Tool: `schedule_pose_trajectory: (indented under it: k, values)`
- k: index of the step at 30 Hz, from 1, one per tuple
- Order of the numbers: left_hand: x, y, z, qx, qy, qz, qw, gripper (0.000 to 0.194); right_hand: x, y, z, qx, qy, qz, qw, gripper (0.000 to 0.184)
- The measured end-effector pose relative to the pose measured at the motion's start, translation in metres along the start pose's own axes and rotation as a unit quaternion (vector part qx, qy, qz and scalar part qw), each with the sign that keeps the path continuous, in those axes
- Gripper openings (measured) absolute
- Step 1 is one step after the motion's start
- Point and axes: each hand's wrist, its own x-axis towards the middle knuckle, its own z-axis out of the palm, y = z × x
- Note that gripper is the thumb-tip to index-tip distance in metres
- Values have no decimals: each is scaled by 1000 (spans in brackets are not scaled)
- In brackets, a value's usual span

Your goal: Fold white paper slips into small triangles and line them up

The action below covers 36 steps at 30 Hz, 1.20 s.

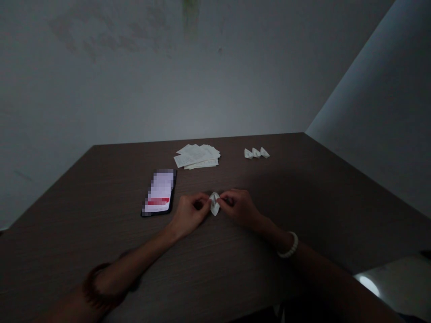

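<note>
A small folded piece of white paper [214, 209] is held up at the middle of the table, between my two hands. My left hand [190, 211] pinches its left side between thumb and fingers. On the right side, my right hand [240, 206] grips it the same way, thumb against the paper. The paper looks like a pointed, boat-like shape with a crease down its centre. Farther back on the right, several small folded white paper pieces [256, 153] of similar look stand in a row, touching or nearly so.
A stack of loose printed paper sheets [197, 156] lies fanned out at the back of the dark wooden table [117, 161]. Left of my left hand rests a phone [160, 193] with its screen lit. A wall [202, 89] rises directly behind the table.
</note>
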Motion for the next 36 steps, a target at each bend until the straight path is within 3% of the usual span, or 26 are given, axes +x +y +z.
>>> schedule_pose_trajectory:
  k: [9, 26, 36]
  values:
    - [3, -2, -4, 19, -51, 16, 998, 33, -1, -1, 0, 2, -16, 9, 1000, 20]
    - [1, 1, -2, 21, 4, -9, 1000, 27, -2, 0, 1, 26, -1, 25, 999, 16]
    - [1, -4, -4, 34, -23, -19, 999, 32, -1, -6, -3, 86, -20, 47, 995, 13]
